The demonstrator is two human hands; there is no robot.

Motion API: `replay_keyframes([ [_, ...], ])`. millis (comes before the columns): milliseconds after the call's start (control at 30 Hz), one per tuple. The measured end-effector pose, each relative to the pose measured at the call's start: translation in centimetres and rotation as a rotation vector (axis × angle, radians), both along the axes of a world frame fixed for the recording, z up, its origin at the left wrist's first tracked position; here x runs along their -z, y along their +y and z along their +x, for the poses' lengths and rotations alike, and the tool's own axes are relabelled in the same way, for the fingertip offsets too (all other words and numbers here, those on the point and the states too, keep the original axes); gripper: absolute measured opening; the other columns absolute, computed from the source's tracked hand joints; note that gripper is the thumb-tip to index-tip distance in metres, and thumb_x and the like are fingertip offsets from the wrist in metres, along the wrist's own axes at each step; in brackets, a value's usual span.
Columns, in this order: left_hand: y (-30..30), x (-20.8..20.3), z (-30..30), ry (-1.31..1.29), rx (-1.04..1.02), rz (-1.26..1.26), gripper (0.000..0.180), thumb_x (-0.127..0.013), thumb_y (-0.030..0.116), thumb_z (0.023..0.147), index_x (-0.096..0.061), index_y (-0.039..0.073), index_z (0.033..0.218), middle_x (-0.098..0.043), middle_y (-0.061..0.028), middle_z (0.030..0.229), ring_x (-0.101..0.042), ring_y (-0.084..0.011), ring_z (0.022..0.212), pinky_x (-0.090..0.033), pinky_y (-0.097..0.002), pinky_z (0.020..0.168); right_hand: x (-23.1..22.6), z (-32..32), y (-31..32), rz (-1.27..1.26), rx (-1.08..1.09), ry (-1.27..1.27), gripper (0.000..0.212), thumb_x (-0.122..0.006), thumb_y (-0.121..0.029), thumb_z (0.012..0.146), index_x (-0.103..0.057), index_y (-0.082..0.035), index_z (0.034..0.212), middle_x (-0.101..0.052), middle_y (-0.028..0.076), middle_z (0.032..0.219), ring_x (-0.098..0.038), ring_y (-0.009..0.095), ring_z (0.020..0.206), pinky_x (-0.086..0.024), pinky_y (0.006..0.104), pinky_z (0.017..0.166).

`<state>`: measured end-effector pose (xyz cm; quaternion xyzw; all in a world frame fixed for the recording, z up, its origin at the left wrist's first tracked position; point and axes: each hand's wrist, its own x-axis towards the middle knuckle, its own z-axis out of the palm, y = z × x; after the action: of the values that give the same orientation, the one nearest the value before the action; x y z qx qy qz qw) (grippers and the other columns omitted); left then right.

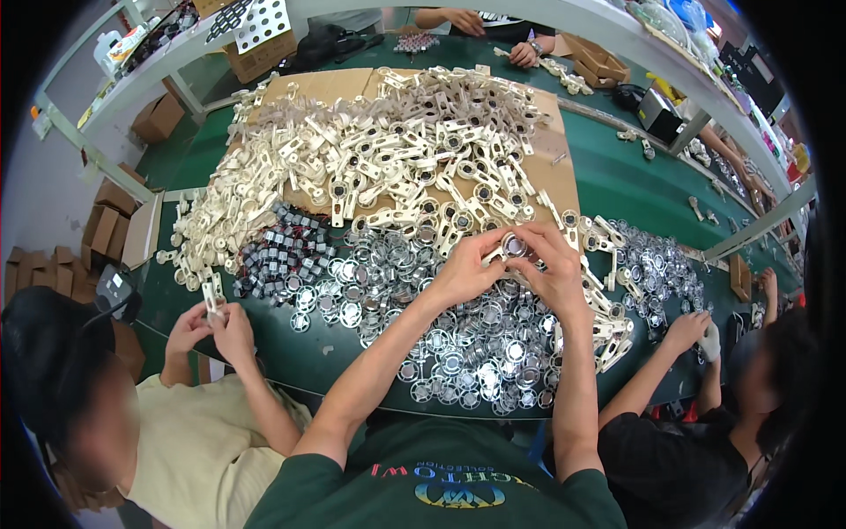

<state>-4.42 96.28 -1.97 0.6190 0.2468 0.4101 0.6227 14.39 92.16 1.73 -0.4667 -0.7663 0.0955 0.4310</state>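
Both my hands meet above the heap of parts, right of the middle. My left hand (469, 270) pinches a cream plastic housing with a round, dark-centred end (514, 246). My right hand (557, 271) closes its fingers around the rim of that same round end. Below my hands spreads a pile of shiny silver rings (480, 348), some with clear rims. Beyond them lies a large heap of cream plastic housings (352, 154), many with round dark-centred ends. A cluster of small dark motor-like blocks with wires (286, 251) sits left of the rings.
A person on the left holds a cream part (211, 298). Another at right reaches into a second silver ring pile (656, 273); others work at the far side. Flattened cardboard (564, 167) lies under the heap on the green table (634, 198). A white shelf frame (529, 11) crosses above.
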Motion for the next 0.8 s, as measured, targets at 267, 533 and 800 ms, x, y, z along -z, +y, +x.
replay_keyframes([
  [267, 0.4, 1.6, -0.7, -0.038, 0.071, -0.137, 0.054, -0.056, 0.0, 0.093, -0.056, -0.001, 0.147, -0.07, 0.0013, 0.1, -0.056, -0.002, 0.075, -0.046, -0.021, 0.063, -0.8, -0.2, -0.2, 0.016, -0.02, -0.147, 0.046, -0.086, -0.006, 0.078, -0.071, -0.002, 0.122, -0.07, 0.011, 0.118, -0.074, 0.032, 0.09, -0.06, 0.04, 0.072],
  [533, 0.1, 0.7, -0.3, 0.009, 0.014, -0.122, 0.037, -0.056, 0.027, 0.111, -0.066, 0.001, 0.136, -0.062, 0.0058, 0.084, -0.053, -0.0028, 0.067, -0.045, -0.0212, 0.059, -1.5, -0.5, -0.7, -0.019, -0.037, -0.174, 0.048, -0.083, -0.001, 0.079, -0.069, -0.002, 0.125, -0.067, 0.012, 0.118, -0.073, 0.032, 0.086, -0.059, 0.0413, 0.071],
  [800, -0.1, 1.0, -0.2, 0.052, -0.054, -0.078, 0.035, -0.059, 0.018, 0.109, -0.064, -0.001, 0.138, -0.064, 0.0046, 0.085, -0.052, -0.0034, 0.067, -0.046, -0.0218, 0.06, -0.6, -1.1, -0.9, 0.043, -0.006, -0.13, 0.048, -0.083, 0.0, 0.078, -0.07, 0.0, 0.124, -0.065, 0.014, 0.114, -0.072, 0.031, 0.091, -0.059, 0.0407, 0.074],
])
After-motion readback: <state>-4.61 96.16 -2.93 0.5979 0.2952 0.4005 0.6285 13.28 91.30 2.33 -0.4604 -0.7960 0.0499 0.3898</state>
